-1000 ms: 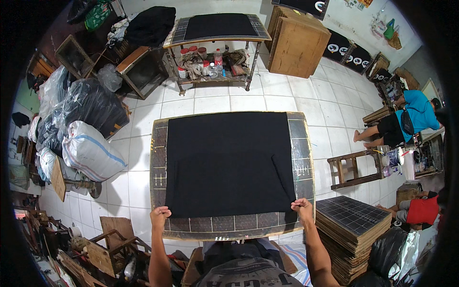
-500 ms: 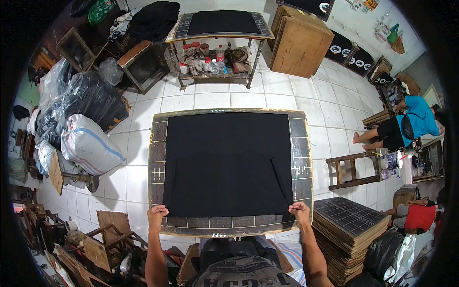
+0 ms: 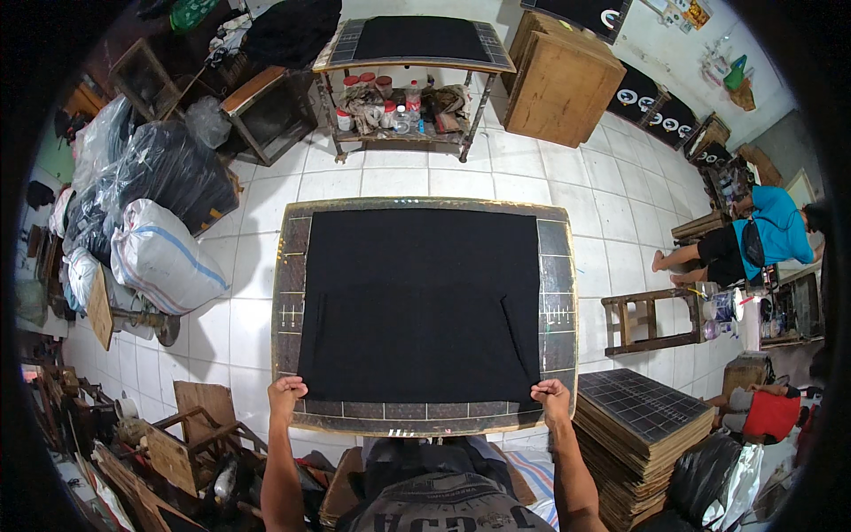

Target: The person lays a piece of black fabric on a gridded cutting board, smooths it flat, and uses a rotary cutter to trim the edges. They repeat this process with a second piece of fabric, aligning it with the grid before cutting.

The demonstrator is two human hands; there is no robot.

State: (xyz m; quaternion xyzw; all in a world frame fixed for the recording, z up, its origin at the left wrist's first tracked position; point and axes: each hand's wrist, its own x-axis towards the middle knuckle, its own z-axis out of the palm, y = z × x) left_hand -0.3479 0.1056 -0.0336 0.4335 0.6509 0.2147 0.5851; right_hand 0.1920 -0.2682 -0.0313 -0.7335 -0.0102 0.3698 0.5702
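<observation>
A black piece of fabric [image 3: 418,257] lies flat on a dark gridded board [image 3: 554,253] with worn, light edges in front of me. A narrow ridge or fold runs down the fabric's right side, and a fainter line shows on its left. My left hand [image 3: 288,390] is closed in a pinch on the bottom-left corner of the fabric. At the bottom-right corner my right hand [image 3: 550,395] pinches the fabric, fingers bent.
Ahead stands a metal table [image 3: 339,44] with black cloth and jars, beside stacked wooden boards [image 3: 563,84]. Sacks [image 3: 160,257] and bundles crowd the left. Right are a stool [image 3: 647,319], stacked gridded boards [image 3: 638,408], a person in blue [image 3: 771,226] and another in red [image 3: 767,412].
My hands, still gripping the fabric's corners, appear slightly farther left in the picture, along with the board. The camera's view has shifted a little; the fabric looks otherwise much the same.
</observation>
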